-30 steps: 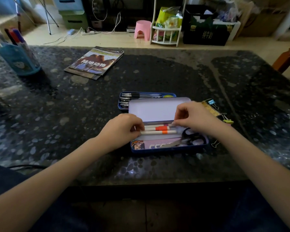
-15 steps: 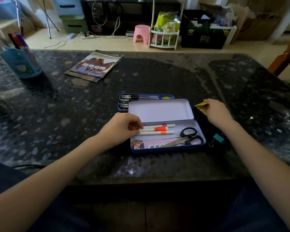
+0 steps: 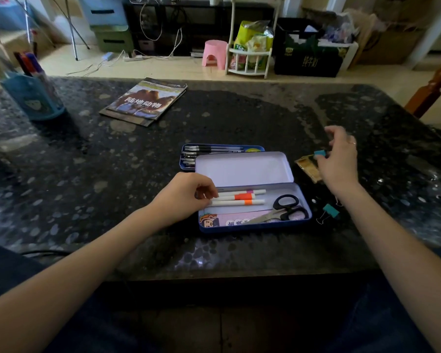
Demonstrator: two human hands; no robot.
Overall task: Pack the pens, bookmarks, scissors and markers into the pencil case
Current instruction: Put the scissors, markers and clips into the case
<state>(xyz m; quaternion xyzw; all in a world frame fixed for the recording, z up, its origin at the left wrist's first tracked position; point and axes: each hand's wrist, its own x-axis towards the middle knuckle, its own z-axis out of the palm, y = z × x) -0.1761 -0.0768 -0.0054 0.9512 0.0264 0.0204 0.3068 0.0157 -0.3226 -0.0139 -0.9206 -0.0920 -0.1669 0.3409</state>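
White markers [image 3: 236, 197]: three (cased) | scissors [image 3: 284, 208]: one | left fingers [image 3: 206, 194] curled on markers | right fingers [image 3: 327, 154] pinching clip [image 3: 319, 153]

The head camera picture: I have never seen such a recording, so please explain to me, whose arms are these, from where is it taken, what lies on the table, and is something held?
There is no machine here. A person wears a camera on the head, so the view looks forward and down at their own two arms.

On the dark stone table lies an open blue pencil case. In it are white markers with coloured bands, black-handled scissors and a purple cartoon bookmark. Behind its raised lid, a second tray holds dark pens.

The left hand has its fingers curled on the ends of the markers. The right hand hovers beside the case, above a yellowish flat piece, with a teal binder clip at its fingertips; whether the grip is closed is unclear. Another teal clip lies on the table. Farther away are a book and a blue pen holder.
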